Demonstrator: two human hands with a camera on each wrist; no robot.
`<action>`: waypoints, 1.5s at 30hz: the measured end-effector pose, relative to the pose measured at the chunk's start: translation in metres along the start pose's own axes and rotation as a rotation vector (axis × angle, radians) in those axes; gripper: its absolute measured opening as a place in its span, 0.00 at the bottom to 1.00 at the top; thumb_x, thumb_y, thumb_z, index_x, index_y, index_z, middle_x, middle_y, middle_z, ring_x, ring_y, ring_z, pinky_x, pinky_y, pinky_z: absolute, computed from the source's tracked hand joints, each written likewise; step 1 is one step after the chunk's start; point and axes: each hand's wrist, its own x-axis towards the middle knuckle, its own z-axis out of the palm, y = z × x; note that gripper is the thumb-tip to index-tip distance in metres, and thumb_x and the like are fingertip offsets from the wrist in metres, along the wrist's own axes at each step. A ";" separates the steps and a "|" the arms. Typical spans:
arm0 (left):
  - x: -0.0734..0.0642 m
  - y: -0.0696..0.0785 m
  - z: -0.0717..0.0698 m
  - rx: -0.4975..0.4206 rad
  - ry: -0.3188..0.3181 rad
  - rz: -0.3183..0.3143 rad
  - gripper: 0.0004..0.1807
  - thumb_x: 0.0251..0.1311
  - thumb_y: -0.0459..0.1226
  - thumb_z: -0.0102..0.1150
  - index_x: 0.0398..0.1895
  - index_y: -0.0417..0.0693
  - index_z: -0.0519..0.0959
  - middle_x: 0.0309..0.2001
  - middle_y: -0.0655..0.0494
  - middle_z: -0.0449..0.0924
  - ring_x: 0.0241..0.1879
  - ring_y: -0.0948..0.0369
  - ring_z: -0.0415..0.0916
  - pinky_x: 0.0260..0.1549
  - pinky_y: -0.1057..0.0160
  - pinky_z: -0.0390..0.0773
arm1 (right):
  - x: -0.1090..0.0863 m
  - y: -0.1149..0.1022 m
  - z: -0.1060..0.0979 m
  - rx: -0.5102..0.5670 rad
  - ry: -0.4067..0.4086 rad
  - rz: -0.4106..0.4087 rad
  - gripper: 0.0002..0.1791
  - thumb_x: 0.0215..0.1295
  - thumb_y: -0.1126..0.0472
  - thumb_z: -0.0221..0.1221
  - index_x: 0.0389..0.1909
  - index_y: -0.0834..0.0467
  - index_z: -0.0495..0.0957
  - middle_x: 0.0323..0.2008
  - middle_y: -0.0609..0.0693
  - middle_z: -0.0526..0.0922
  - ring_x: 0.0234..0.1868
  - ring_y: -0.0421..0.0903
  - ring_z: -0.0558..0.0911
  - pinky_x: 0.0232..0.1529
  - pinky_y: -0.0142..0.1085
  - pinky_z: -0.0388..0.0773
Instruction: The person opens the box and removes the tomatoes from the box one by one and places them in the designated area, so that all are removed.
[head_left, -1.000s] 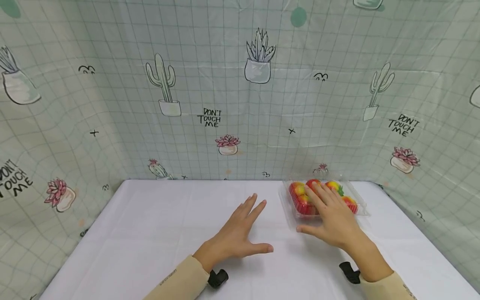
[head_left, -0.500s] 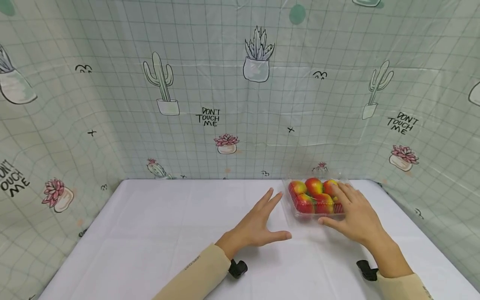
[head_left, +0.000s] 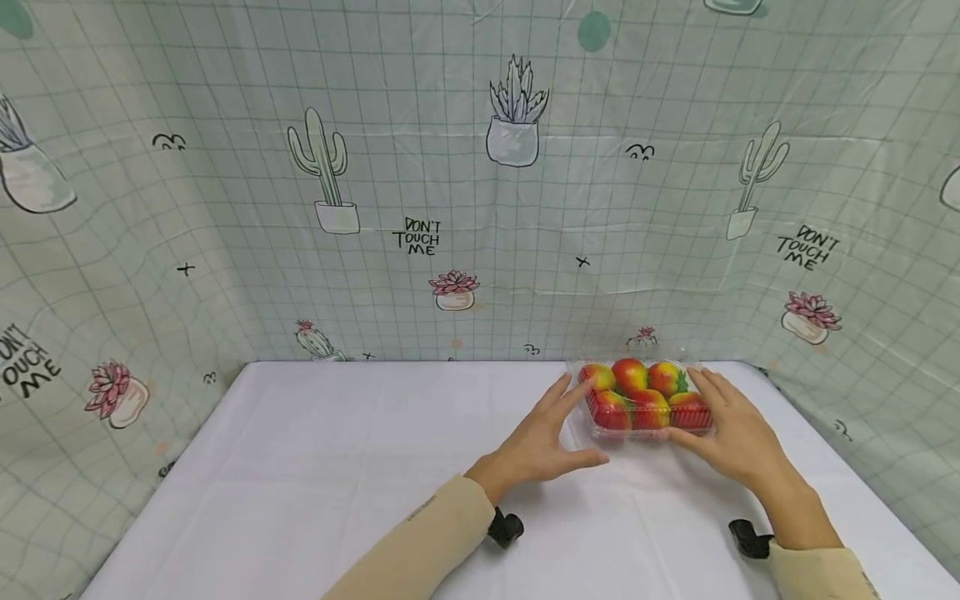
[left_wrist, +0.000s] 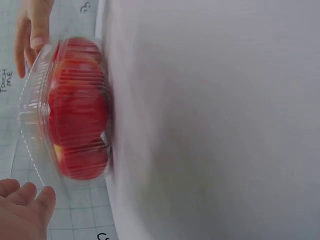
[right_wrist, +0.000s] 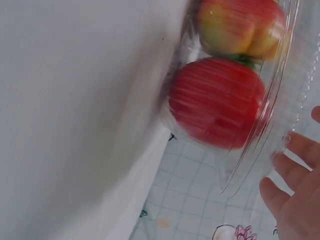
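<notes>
A clear plastic clamshell box (head_left: 626, 434) stands at the back right of the table, filled with several red-and-yellow fruits (head_left: 649, 408). Spread beside its left end is my left hand (head_left: 536, 442), fingers extended and thumb apart. On the opposite side my right hand (head_left: 738, 437) has its fingers at the right end and its thumb by the front right corner. In the left wrist view, the fingertips (left_wrist: 46, 197) lie near the box's flared lid edge (left_wrist: 30, 142). The right wrist view shows fingertips (right_wrist: 280, 160) close to the lid's rim (right_wrist: 265, 145).
A white cloth covers the table (head_left: 337, 467). Behind and on both sides hangs a grid-patterned curtain (head_left: 375, 167) printed with potted cacti, close behind the box. Black wrist mounts (head_left: 506, 529) sit below both hands.
My left hand has moved right, up to the box's left end. My right hand has shifted right from over the fruits to the right end. The box stays in place.
</notes>
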 end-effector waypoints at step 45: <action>0.032 0.004 0.033 -0.023 0.121 -0.145 0.37 0.55 0.45 0.68 0.69 0.61 0.66 0.73 0.55 0.55 0.70 0.56 0.55 0.66 0.57 0.61 | -0.007 0.031 0.005 0.242 -0.210 0.265 0.55 0.57 0.38 0.63 0.74 0.63 0.46 0.67 0.74 0.54 0.61 0.74 0.60 0.55 0.70 0.60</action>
